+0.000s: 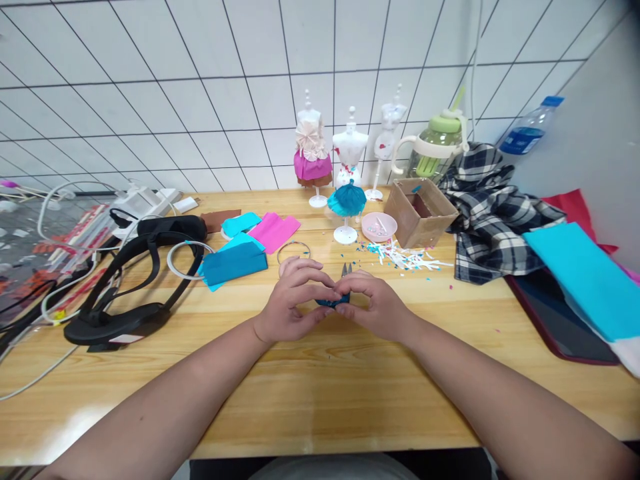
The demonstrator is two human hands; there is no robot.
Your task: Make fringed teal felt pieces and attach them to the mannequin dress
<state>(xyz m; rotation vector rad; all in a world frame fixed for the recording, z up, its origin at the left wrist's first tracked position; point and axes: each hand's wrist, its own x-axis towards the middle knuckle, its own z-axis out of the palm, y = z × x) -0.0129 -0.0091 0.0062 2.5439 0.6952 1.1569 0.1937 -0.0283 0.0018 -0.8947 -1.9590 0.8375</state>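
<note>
Both of my hands meet over the middle of the table, pinching one small dark teal piece [334, 301], which looks like folded crepe paper. My left hand [299, 297] grips its left end between thumb and fingers. The right end is in the closed fingertips of my right hand [375, 303]. Much of the piece is hidden behind the fingers. Just beyond it, the tips of a pair of scissors [347, 269] point away from me. Farther back stands a white mini dress form [350, 143] with a teal paper skirt [347, 199] around its lower part.
Teal paper [237, 261] and pink paper [275, 230] lie left of centre, near a black headset [145, 313]. Paper scraps [403, 257] spread before a cardboard box [420, 213] and a pink dish [379, 228]. A dressed form [313, 147] stands behind; a checked cloth [495, 213] lies right.
</note>
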